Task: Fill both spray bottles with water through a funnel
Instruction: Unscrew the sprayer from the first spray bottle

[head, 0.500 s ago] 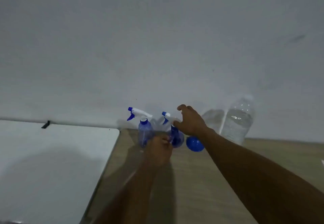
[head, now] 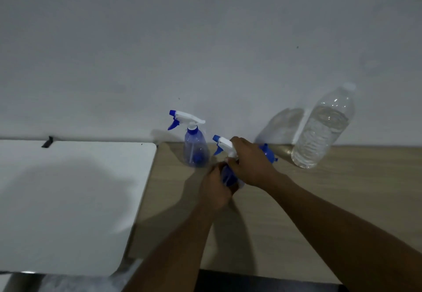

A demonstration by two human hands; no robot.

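Observation:
Two blue spray bottles with white and blue trigger heads are on the wooden table point(head: 296, 211). The left spray bottle point(head: 195, 145) stands alone by the wall. The right spray bottle point(head: 225, 152) is nearer to me: my left hand point(head: 214, 185) grips its blue body and my right hand point(head: 250, 166) curls round its white spray head. A blue funnel point(head: 268, 153) lies behind my right hand, mostly hidden. A large clear water bottle point(head: 324, 129) stands at the back right, about three quarters full.
A white tabletop point(head: 68, 200) adjoins the wooden table on the left, with a small black clip point(head: 47, 142) at its far edge. A plain wall runs directly behind the bottles. The wooden table's near edge lies close below my forearms.
The right spray bottle has come toward me, away from the left one. My right hand has closed over its spray head and my left hand grips its body.

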